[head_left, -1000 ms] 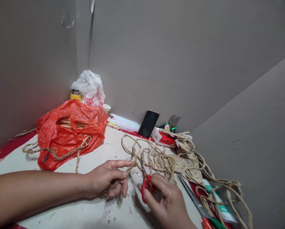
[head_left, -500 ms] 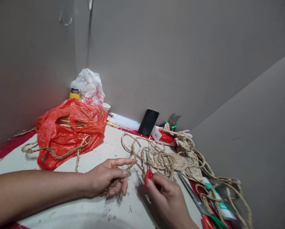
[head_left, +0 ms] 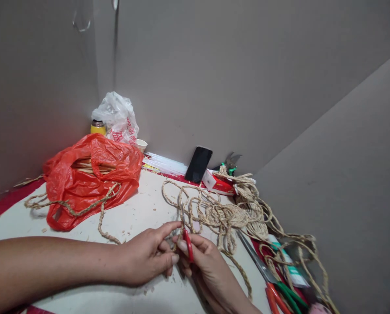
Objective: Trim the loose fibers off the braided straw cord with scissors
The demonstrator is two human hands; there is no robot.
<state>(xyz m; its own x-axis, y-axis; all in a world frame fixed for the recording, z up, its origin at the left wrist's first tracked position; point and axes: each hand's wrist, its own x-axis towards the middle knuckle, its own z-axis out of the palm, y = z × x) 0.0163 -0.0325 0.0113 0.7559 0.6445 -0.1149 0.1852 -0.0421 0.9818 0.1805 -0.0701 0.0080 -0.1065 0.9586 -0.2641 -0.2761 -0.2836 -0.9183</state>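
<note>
My left hand point(head_left: 147, 253) comes in from the left, index finger stretched out and the other fingers curled around a braided straw rope point(head_left: 175, 247), mostly hidden by the fingers. Close against it, my right hand point(head_left: 206, 264) grips small scissors point(head_left: 188, 245) by their red handles. Their thin blades point away from me, beside the rope at my left fingertip. Beyond both hands, loops of the same rope point(head_left: 190, 201) spread over the white board point(head_left: 149, 192), joining a flat coiled piece point(head_left: 229, 214).
A red plastic bag point(head_left: 92, 183) with straw strands sits left, rope lying across it. Against the wall stand a yellow jar point(head_left: 98, 127), a white bag point(head_left: 116, 115), a paper cup point(head_left: 141, 145) and a phone point(head_left: 198, 164). Large scissors point(head_left: 263, 266) lie right, near tangled rope point(head_left: 307, 244).
My right hand has moved left with the scissors, up to my left hand and the rope. The left fingers have curled in closer. The view has shifted slightly.
</note>
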